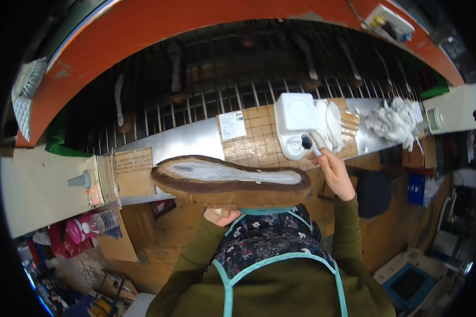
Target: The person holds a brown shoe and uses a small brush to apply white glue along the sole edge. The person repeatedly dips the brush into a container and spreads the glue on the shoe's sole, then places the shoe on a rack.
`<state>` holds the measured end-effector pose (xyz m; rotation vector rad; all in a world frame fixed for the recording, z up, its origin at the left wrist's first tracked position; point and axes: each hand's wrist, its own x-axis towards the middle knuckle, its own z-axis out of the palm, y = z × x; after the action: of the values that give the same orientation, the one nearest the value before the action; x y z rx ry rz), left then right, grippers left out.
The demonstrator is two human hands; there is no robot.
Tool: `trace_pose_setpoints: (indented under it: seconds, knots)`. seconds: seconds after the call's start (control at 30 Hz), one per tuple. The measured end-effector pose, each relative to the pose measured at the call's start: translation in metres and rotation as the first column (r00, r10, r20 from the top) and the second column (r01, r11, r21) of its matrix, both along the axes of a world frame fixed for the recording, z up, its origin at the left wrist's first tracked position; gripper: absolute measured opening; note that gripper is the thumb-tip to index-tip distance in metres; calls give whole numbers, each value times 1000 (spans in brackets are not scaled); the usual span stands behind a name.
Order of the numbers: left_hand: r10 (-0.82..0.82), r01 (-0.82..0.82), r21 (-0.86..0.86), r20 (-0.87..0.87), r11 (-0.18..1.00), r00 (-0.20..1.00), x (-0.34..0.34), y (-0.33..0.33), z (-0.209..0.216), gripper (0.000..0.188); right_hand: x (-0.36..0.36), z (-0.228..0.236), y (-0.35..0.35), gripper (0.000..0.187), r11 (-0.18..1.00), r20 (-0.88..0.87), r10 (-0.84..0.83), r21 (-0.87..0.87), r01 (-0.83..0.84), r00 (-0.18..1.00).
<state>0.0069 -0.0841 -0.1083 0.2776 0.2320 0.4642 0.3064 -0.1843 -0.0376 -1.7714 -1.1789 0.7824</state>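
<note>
A brown suede shoe upper (238, 194) on its last lies sideways before me, its underside up. A pale grey-white sole area (222, 172) shows inside the brown rim. My left hand (222, 215) is closed on the shoe upper from its near side; the upper hides part of the fingers. In my right hand (332, 171) is a small brush (315, 150) with a white handle, pinched between the fingers. Its dark round head (307, 141) is at the opening of a white plastic container (295, 119), over the small cup at the front. I cannot tell whether the bristles touch the cup.
White pads (329, 124) and crumpled white gloves (394, 121) lie right of the container. Cardboard (248, 148) covers part of the metal ledge (188, 142). Behind it, a wire rack (206, 108) holds several shoes under an orange beam (143, 37). A grey cone (79, 179) stands left.
</note>
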Motion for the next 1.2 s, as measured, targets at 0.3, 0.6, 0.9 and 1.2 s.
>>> trace_pose_setpoints:
  seconds: [0.3, 0.6, 0.9, 1.2]
  knots:
    - [758, -598, 706, 134, 379, 638, 56, 49, 128, 139, 14, -86, -27, 8, 920, 695, -295, 20, 392, 656]
    - [793, -507, 854, 227, 117, 565, 8, 86, 82, 83, 17, -109, -5, 7, 952, 820, -245, 102, 289, 518]
    - [159, -291, 271, 420, 917, 893, 9, 85, 125, 53, 37, -124, -31, 22, 886, -44, -379, -306, 349, 924]
    - [602, -411, 844, 535, -346, 592, 97, 77, 74, 53, 0, -5, -16, 10, 910, -182, -375, 115, 398, 909]
